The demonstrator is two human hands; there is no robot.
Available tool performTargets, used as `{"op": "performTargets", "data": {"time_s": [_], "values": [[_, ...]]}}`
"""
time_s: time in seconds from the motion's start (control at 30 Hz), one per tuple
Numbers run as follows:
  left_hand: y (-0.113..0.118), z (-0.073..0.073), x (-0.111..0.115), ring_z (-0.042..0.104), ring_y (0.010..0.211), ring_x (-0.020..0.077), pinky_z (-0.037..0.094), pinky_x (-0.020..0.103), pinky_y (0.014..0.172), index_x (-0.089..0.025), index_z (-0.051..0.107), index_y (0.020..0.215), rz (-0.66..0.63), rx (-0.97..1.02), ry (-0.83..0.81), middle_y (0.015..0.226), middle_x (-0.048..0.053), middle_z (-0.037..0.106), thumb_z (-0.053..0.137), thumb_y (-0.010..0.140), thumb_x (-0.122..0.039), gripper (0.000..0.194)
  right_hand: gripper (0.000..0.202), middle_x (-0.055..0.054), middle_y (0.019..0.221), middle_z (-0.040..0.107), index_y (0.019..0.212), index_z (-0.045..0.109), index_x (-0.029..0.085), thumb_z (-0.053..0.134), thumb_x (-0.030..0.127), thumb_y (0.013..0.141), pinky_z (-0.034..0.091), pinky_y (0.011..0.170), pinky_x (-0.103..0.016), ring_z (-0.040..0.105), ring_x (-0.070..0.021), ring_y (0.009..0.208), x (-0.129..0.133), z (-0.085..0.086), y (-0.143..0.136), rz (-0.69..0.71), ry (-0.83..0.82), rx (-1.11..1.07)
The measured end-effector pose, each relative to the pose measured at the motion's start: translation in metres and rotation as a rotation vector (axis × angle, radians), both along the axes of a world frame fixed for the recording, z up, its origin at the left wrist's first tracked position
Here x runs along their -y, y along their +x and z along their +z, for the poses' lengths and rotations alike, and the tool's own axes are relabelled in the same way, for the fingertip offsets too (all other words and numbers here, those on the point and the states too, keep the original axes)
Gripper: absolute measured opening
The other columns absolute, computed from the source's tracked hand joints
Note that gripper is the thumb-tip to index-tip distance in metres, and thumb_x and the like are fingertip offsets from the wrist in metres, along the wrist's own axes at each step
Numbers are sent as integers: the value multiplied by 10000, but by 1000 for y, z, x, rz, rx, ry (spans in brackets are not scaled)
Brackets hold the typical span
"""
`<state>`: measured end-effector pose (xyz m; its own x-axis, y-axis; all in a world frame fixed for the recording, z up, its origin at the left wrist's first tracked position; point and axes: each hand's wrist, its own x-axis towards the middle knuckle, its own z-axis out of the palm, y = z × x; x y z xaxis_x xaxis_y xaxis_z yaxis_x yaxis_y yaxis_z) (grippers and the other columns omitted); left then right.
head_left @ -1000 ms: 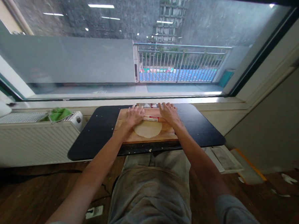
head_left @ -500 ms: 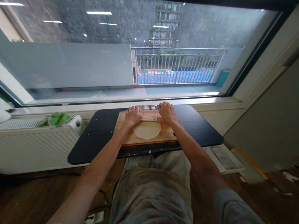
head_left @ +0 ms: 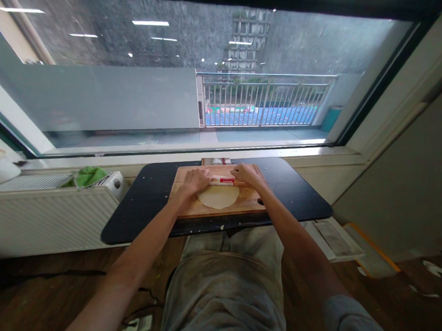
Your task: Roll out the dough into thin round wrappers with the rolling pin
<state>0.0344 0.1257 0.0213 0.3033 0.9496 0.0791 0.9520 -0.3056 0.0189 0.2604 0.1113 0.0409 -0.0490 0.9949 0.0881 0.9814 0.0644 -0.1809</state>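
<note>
A wooden rolling pin (head_left: 222,181) with a red and white label lies crosswise on a wooden cutting board (head_left: 188,211). My left hand (head_left: 197,180) is closed over its left end, and my right hand (head_left: 247,174) curls over the right end. Just on my side of the pin is a thin, pale, roughly round sheet of dough (head_left: 218,198), flat on the board. The dough's far edge runs close along the pin. My palms cover both ends of the pin.
The board rests on a black table (head_left: 297,196) against the window sill. Behind it is a small box (head_left: 216,161), partly hidden. A radiator (head_left: 55,211) with a green cloth (head_left: 90,177) stands left. A power strip (head_left: 138,325) and cables lie on the floor.
Both hands have come slightly toward me with the rolling pin. The pin has turned, showing more of its red label. The dough remains on the board.
</note>
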Motion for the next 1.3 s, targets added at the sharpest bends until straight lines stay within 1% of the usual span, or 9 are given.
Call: {"op": "performTargets", "data": {"time_s": [0.13,0.23,0.4,0.53,0.67,0.83,1.0,1.17,1.3], "values": [[-4,3,21,774,1042,305,534,356,853,-152,788,1170,-10,0,20,1170,181,814,301,1090,-398,551,348,-81,843,778,931,826,106,526,262,1017,278,619,-276,569,-140,682,2,-10,-1,76,24,-35],[-7,5,39,778,1007,311,533,368,847,-130,795,1117,-29,-29,27,1113,200,815,319,1083,-380,539,352,-70,810,761,852,814,95,526,231,1001,270,622,-282,539,-126,671,17,-14,-3,140,64,-50],[-15,3,59,777,955,315,531,385,822,-118,793,1088,-147,-41,104,1072,211,812,347,1076,-372,514,359,-124,922,825,907,848,120,526,242,1012,328,676,-290,650,-174,765,54,-13,-9,147,156,-11],[-17,3,54,777,954,294,531,371,825,-118,805,1097,-148,-59,128,1070,196,817,346,1082,-358,518,378,-164,1066,843,1039,860,157,505,286,1056,424,778,-285,745,-231,929,66,-9,-19,52,183,35],[-16,9,37,781,947,295,547,372,833,-108,838,1091,-150,-136,120,1088,205,819,381,1070,-343,514,419,-193,1133,836,1107,859,139,466,283,1078,482,849,-298,778,-268,1014,55,-2,-27,-17,186,47],[-15,22,14,789,1019,316,569,372,884,-113,857,1108,-161,-162,107,1135,220,817,466,1038,-333,454,434,-240,1170,820,1164,857,124,479,322,1084,517,884,-300,792,-296,1053,25,9,-28,-68,155,29],[-12,24,-4,794,1033,346,586,403,898,-106,843,1175,-187,-182,55,1160,239,812,443,1043,-340,482,395,-260,1150,818,1168,853,123,534,319,1044,517,840,-294,790,-301,1048,0,3,-23,-61,110,7],[-14,20,1,792,1012,305,563,345,875,-92,850,1115,-200,-178,60,1146,232,817,435,1045,-315,476,354,-216,1093,834,1097,857,112,560,276,995,447,733,-264,766,-240,909,-9,-12,-20,22,73,-1],[-20,14,15,782,975,299,546,348,842,-86,862,1063,-234,-148,113,1109,230,818,450,1026,-298,465,364,-198,1026,837,1024,861,83,553,275,996,396,692,-270,738,-213,841,0,-16,-20,81,98,28]]}}
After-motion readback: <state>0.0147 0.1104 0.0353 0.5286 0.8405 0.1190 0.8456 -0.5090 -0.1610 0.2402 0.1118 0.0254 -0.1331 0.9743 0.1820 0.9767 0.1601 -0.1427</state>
